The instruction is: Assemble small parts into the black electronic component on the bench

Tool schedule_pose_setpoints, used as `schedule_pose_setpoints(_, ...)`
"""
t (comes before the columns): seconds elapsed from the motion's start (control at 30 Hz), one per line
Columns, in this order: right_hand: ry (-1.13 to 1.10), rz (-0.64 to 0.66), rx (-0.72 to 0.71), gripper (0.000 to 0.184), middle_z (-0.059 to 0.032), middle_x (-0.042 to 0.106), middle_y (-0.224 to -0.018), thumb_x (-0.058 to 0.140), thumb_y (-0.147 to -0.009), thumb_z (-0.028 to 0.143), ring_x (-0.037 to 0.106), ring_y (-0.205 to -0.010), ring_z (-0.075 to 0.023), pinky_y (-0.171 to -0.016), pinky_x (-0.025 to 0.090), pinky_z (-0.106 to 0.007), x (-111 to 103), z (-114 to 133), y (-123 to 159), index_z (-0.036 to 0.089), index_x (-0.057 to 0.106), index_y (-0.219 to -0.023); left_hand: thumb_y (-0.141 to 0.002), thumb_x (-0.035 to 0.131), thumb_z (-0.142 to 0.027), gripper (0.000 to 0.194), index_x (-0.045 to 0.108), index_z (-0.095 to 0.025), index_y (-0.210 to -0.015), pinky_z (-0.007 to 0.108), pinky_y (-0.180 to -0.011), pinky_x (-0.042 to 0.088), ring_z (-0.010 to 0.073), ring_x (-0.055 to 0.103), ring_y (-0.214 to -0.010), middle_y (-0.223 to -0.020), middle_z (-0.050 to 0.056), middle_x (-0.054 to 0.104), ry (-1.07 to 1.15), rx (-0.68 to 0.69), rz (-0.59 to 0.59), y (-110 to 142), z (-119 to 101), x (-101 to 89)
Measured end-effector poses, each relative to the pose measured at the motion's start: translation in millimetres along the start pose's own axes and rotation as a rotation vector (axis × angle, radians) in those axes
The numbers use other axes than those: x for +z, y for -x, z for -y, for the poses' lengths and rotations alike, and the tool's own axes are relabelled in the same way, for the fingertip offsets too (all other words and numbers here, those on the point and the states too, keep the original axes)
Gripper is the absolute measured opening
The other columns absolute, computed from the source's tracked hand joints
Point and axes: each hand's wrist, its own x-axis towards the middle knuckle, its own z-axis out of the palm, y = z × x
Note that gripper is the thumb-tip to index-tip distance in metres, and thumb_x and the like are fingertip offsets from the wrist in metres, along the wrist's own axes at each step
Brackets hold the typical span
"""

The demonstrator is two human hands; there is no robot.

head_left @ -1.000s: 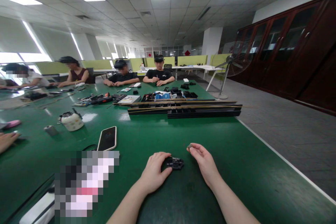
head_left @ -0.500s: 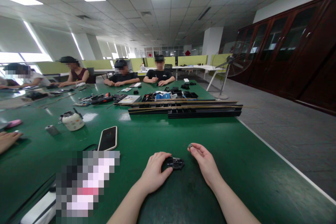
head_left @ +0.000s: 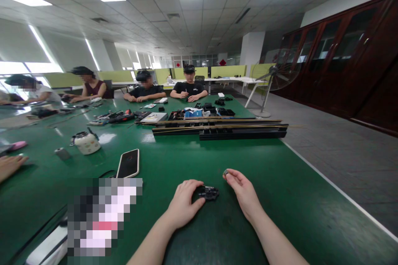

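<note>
A small black device with inner parts showing (head_left: 210, 193) lies on the green tabletop in front of me. My left hand (head_left: 185, 202) curls around its left end, thumb at the near side and fingers at the far side, covering that end. To the right, apart from the device, my right hand (head_left: 241, 190) is raised over the table. Its thumb and forefinger pinch a small greyish piece (head_left: 225, 172), too small to tell its kind.
A phone (head_left: 128, 163) lies to the left, beyond a blurred-out object. Further back stand a pale pot-like container (head_left: 86, 143) and a small grey cylinder (head_left: 62, 153). Long black rails (head_left: 242, 133) with thin rods cross the table ahead. Another person's hand (head_left: 11, 167) rests at the left edge.
</note>
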Motion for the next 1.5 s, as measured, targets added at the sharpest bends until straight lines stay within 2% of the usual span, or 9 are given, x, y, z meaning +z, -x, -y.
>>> schedule_pose_setpoints(0.93, 0.05, -0.015, -0.006, 0.044, -0.0048, 0.071, -0.083, 0.08, -0.05, 0.045, 0.064, -0.084, -0.0214, -0.085, 0.045, -0.037, 1.8, 5.9, 3.5, 0.02, 0.066, -0.083, -0.077, 0.059, -0.023, 0.035, 0.054, -0.024, -0.112, 0.04, -0.093, 0.037, 0.0244, 0.051, -0.106, -0.112, 0.005, 0.059, 0.001, -0.01, 0.012, -2.4, 1.9, 2.0)
schedule_pose_setpoints(1.5, 0.081, 0.042, -0.018, 0.041, -0.0052, 0.072, -0.087, 0.078, -0.054, 0.045, 0.064, -0.086, -0.0214, -0.086, 0.045, -0.037, 1.5, 3.6, 3.1, 0.02, 0.068, -0.085, -0.076, 0.06, -0.022, 0.037, 0.054, -0.025, -0.113, 0.039, -0.093, 0.037, 0.0241, 0.051, -0.106, -0.112, 0.005, 0.059, -0.01, -0.015, 0.011, -2.6, 3.4, 3.2)
